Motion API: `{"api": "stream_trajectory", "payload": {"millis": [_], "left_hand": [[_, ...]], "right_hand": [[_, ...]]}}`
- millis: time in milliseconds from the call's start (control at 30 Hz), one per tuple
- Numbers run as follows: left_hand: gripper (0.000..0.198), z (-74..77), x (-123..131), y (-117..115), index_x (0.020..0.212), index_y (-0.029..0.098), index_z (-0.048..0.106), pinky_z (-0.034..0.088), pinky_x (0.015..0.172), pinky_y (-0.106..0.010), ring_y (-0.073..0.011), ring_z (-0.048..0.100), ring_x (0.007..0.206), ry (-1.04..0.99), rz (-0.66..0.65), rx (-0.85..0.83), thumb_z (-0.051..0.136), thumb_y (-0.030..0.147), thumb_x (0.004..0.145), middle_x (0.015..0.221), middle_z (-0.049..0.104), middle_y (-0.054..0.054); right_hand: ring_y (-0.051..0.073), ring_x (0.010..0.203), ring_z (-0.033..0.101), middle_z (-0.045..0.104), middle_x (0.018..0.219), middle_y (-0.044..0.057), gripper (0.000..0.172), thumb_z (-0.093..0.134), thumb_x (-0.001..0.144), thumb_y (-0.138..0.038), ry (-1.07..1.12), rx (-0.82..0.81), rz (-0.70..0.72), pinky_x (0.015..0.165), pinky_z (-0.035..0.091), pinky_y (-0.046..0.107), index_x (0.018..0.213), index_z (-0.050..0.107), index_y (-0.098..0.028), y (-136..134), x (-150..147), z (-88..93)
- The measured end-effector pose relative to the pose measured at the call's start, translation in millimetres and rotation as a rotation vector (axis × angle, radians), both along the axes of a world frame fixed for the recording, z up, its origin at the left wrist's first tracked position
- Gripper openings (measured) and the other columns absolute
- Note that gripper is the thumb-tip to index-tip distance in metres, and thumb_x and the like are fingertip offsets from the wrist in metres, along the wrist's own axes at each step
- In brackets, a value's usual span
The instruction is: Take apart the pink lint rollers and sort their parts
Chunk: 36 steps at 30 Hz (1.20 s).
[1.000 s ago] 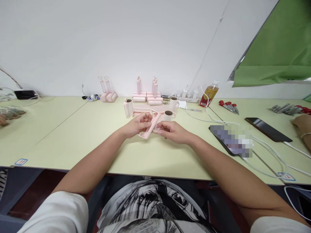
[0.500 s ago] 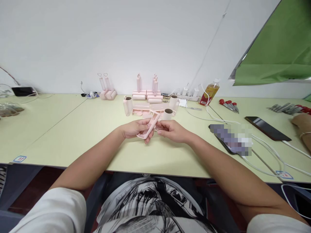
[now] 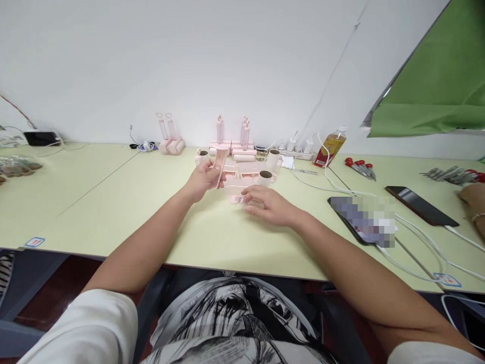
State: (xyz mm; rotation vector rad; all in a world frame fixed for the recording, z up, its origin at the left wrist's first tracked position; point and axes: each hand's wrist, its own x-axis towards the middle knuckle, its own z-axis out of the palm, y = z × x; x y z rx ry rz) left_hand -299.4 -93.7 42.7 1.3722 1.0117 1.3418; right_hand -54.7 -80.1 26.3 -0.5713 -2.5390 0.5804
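Note:
My left hand [image 3: 204,180] grips a long pink plastic shell [image 3: 221,161], tilted nearly upright above the table. To its right my right hand [image 3: 266,205] is low over the tabletop, fingers apart and slightly bent. A small pinkish clear piece [image 3: 237,199] lies on the table at its fingertips. Just beyond the hands are pink trays [image 3: 250,177] and several cylinders with brown insides, one cylinder [image 3: 265,178] standing near my right hand.
Pink assembled holders [image 3: 243,151] stand by the wall, with two more [image 3: 172,145] farther left. A bottle [image 3: 329,146], red-handled tools [image 3: 359,168], white cables and two phones [image 3: 420,206] are on the right.
My left hand has lifted the pink shell up and to the left, away from my right hand. My right hand's fingers have opened, and the small piece now shows on the table.

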Motion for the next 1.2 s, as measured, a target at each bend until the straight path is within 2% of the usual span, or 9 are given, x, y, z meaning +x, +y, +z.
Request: {"api": "stream_trajectory", "payload": {"millis": [67, 133, 233, 333, 533, 800, 1033, 1133, 1200], "left_hand": [[0.033, -7.0, 2.9, 1.8, 0.085, 0.019, 0.047, 0.042, 0.056, -0.027, -0.0131, 0.058, 0.058, 0.178, 0.071, 0.041, 0.067, 0.047, 0.08, 0.071, 0.063, 0.001], [0.027, -14.0, 8.1, 2.2, 0.082, 0.019, 0.053, 0.044, 0.062, -0.029, -0.015, 0.058, 0.066, 0.405, 0.159, 0.133, 0.067, 0.042, 0.081, 0.073, 0.063, 0.0], [0.014, -22.1, 15.7, 3.1, 0.081, 0.019, 0.06, 0.046, 0.081, -0.037, -0.02, 0.059, 0.087, 0.735, 0.262, 0.341, 0.067, 0.031, 0.08, 0.089, 0.065, -0.004], [0.007, -29.5, 20.8, 5.9, 0.083, 0.018, 0.064, 0.042, 0.094, -0.044, -0.0252, 0.055, 0.103, 0.966, 0.301, 0.444, 0.066, 0.024, 0.08, 0.105, 0.063, -0.008], [0.007, -45.9, 27.6, 12.1, 0.083, 0.019, 0.066, 0.035, 0.099, -0.05, -0.0315, 0.046, 0.117, 1.193, 0.294, 0.481, 0.064, 0.018, 0.078, 0.126, 0.057, -0.01], [0.009, -50.5, 26.3, 15.5, 0.086, 0.019, 0.065, 0.032, 0.103, -0.05, -0.0304, 0.045, 0.121, 1.164, 0.207, 0.476, 0.06, 0.021, 0.078, 0.129, 0.055, -0.01], [0.032, -45.6, 22.2, 17.2, 0.117, 0.019, 0.057, 0.03, 0.108, -0.046, -0.0255, 0.045, 0.128, 1.014, 0.154, 0.503, 0.046, 0.026, 0.088, 0.132, 0.055, -0.011], [0.028, -36.0, 18.7, 13.2, 0.107, 0.019, 0.06, 0.035, 0.103, -0.041, -0.023, 0.052, 0.116, 0.86, 0.186, 0.553, 0.04, 0.032, 0.094, 0.117, 0.063, -0.01], [0.033, -27.6, 15.8, 5.8, 0.099, 0.019, 0.061, 0.042, 0.093, -0.036, -0.0209, 0.058, 0.099, 0.739, 0.145, 0.548, 0.035, 0.038, 0.097, 0.1, 0.065, -0.009]], "right_hand": [[0.031, 0.13, 0.045, 0.053, 0.139, 0.017, 0.022, 0.055, 0.092, -0.037, -0.105, 0.04, 0.08, 0.104, 0.037, 0.049, 0.097, 0.063, -0.017, -5.8, -6.6, -5.2], [0.034, 0.138, 0.035, 0.044, 0.147, 0.019, 0.024, 0.054, 0.093, -0.037, -0.21, 0.045, 0.102, 0.109, 0.033, 0.053, 0.098, 0.064, -0.016, -11.5, -13.9, -10.2], [0.037, 0.139, 0.033, 0.046, 0.145, 0.022, 0.025, 0.053, 0.093, -0.036, -0.3, 0.052, 0.134, 0.11, 0.031, 0.057, 0.095, 0.065, -0.014, -18.6, -22.0, -14.6], [0.039, 0.141, 0.031, 0.044, 0.146, 0.023, 0.026, 0.052, 0.093, -0.036, -0.331, 0.045, 0.168, 0.109, 0.03, 0.058, 0.095, 0.064, -0.013, -25.7, -25.0, -15.9], [0.039, 0.141, 0.027, 0.046, 0.144, 0.023, 0.026, 0.05, 0.095, -0.038, -0.364, 0.055, 0.2, 0.108, 0.032, 0.058, 0.094, 0.061, -0.014, -36.9, -26.4, -18.0], [0.034, 0.118, 0.045, 0.057, 0.113, 0.017, 0.02, 0.051, 0.093, -0.035, -0.349, 0.054, 0.155, 0.098, 0.041, 0.054, 0.09, 0.059, -0.017, -29.4, -27.4, -14.5], [0.035, 0.134, 0.034, 0.05, 0.132, 0.02, 0.017, 0.05, 0.094, -0.032, -0.266, 0.062, 0.165, 0.106, 0.034, 0.054, 0.09, 0.057, -0.017, -24.5, -25.5, -12.5], [0.032, 0.126, 0.043, 0.053, 0.13, 0.019, 0.017, 0.049, 0.094, -0.031, -0.211, 0.098, 0.131, 0.103, 0.036, 0.049, 0.091, 0.056, -0.017, -26.3, -22.5, -3.7], [0.028, 0.106, 0.053, 0.061, 0.113, 0.016, 0.017, 0.05, 0.093, -0.032, -0.205, 0.087, 0.047, 0.091, 0.042, 0.043, 0.089, 0.056, -0.017, -25.9, -18.7, 3.5]]}}
